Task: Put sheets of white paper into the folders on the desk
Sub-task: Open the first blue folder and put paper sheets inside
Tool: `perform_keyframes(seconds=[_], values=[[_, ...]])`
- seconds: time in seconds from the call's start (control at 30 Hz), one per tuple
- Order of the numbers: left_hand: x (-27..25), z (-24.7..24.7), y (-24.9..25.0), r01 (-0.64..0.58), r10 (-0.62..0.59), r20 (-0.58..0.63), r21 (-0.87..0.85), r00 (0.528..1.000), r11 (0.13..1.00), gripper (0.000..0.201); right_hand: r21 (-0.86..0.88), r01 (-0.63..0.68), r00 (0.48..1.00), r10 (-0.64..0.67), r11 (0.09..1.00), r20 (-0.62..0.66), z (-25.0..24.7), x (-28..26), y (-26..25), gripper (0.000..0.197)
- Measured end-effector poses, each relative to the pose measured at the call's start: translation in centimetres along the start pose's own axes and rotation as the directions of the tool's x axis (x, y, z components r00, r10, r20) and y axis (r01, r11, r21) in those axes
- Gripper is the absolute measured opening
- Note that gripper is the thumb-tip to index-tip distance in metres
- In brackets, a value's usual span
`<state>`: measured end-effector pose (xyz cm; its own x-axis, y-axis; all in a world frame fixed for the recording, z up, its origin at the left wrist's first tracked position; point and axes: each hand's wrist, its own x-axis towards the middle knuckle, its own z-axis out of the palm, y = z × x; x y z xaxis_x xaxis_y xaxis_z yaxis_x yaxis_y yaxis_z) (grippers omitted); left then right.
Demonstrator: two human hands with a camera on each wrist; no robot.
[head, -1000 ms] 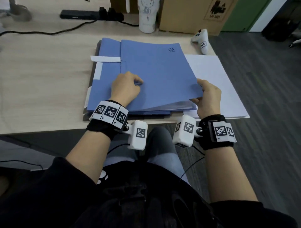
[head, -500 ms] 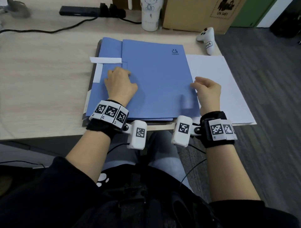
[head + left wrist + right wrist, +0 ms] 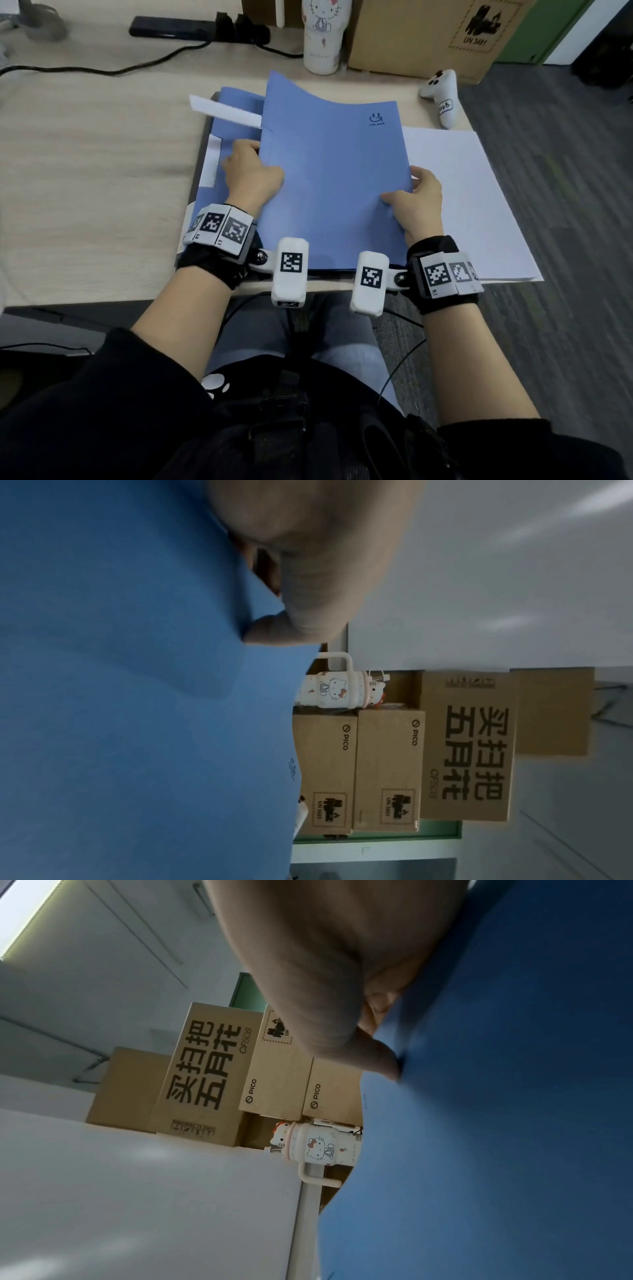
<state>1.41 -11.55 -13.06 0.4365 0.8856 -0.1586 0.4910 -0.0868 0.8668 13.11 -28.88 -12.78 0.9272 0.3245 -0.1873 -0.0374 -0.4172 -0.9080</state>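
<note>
The top blue folder point(image 3: 335, 178) is lifted off a stack of blue folders point(image 3: 236, 102) near the desk's front edge, its far edge bowed upward. My left hand point(image 3: 251, 174) grips its left edge, fingers tucked beneath. My right hand point(image 3: 416, 198) pinches its right edge, thumb on top. In the wrist views each hand, left hand point(image 3: 308, 561) and right hand point(image 3: 335, 969), lies against the blue folder point(image 3: 137, 696) cover point(image 3: 496, 1123). A stack of white paper point(image 3: 469, 202) lies to the right of the folders, overhanging the desk edge.
A white cartoon-cat cup point(image 3: 323, 34), cardboard boxes point(image 3: 431, 34), a black power strip point(image 3: 191, 27) with cable and a white plush toy point(image 3: 442, 96) stand behind the folders. White slips point(image 3: 226, 111) stick out of the folder stack's left side. Bare wooden desk point(image 3: 96, 178) spreads left.
The folder lay closed and flat half a second ago; now both hands hold its side edges and have raised it off the stack. The head view has moved closer.
</note>
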Motion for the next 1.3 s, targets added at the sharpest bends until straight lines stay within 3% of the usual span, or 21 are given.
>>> perform_keyframes(seconds=[0.07, 0.2, 0.27, 0.37, 0.67, 0.87, 1.03, 1.1, 1.17, 1.23, 1.3], values=[[-0.5, -0.3, 0.4, 0.019, -0.01, 0.04, -0.231, 0.999, 0.973, 0.033, 0.046, -0.012, 1.0, 0.013, 0.999, -0.022, 0.0, -0.1, 0.0, 0.054], [-1.0, -0.9, 0.5, 0.028, 0.022, 0.11, -0.431, 0.994, 0.902, 0.029, 0.178, -0.019, 0.996, 0.034, 0.984, -0.08, -0.5, -0.2, -0.7, 0.051], [-1.3, -1.5, 0.4, 0.006, 0.067, 0.134, -0.484, 0.989, 0.875, 0.027, 0.216, -0.02, 0.999, 0.03, 0.976, -0.042, -1.0, -0.1, -1.0, 0.04], [-1.7, -2.5, 0.2, -0.025, 0.124, 0.163, -0.506, 0.979, 0.862, 0.024, 0.249, -0.03, 0.996, 0.008, 0.968, 0.09, -1.4, -0.1, -1.3, 0.02], [-3.3, -4.5, -0.8, -0.05, 0.144, 0.142, -0.519, 0.979, 0.853, 0.027, 0.426, -0.098, 0.953, -0.038, 0.9, 0.3, -2.0, -1.4, -1.5, 0.021], [-4.0, -4.9, -0.6, -0.113, 0.201, 0.121, -0.506, 0.972, 0.855, 0.027, 0.482, -0.091, 0.957, -0.058, 0.871, 0.285, -1.5, -2.0, -1.8, 0.021], [-3.9, -5.0, -1.1, -0.073, 0.148, 0.174, -0.376, 0.974, 0.924, 0.018, 0.456, 0.027, 0.972, -0.13, 0.89, 0.196, -1.1, -2.7, -1.9, 0.012], [-3.5, -5.6, -1.1, -0.168, 0.189, 0.106, -0.179, 0.976, 0.969, 0.022, 0.463, 0.048, 0.973, -0.146, 0.885, 0.178, -1.2, -2.7, -1.9, 0.012], [-3.1, -6.6, -0.9, -0.265, 0.273, -0.057, 0.128, 0.96, 0.956, 0.031, 0.474, 0.065, 0.974, -0.159, 0.878, 0.16, -1.4, -2.6, -1.9, 0.012], [-2.8, -7.7, -0.3, -0.307, 0.38, -0.257, 0.284, 0.889, 0.908, 0.026, 0.483, 0.08, 0.974, -0.171, 0.872, 0.147, -1.5, -2.7, -2.0, 0.012], [-2.3, -8.5, 0.1, -0.344, 0.476, -0.369, 0.368, 0.798, 0.864, 0.025, 0.491, 0.096, 0.973, -0.186, 0.866, 0.137, -1.5, -2.7, -2.1, 0.012]])
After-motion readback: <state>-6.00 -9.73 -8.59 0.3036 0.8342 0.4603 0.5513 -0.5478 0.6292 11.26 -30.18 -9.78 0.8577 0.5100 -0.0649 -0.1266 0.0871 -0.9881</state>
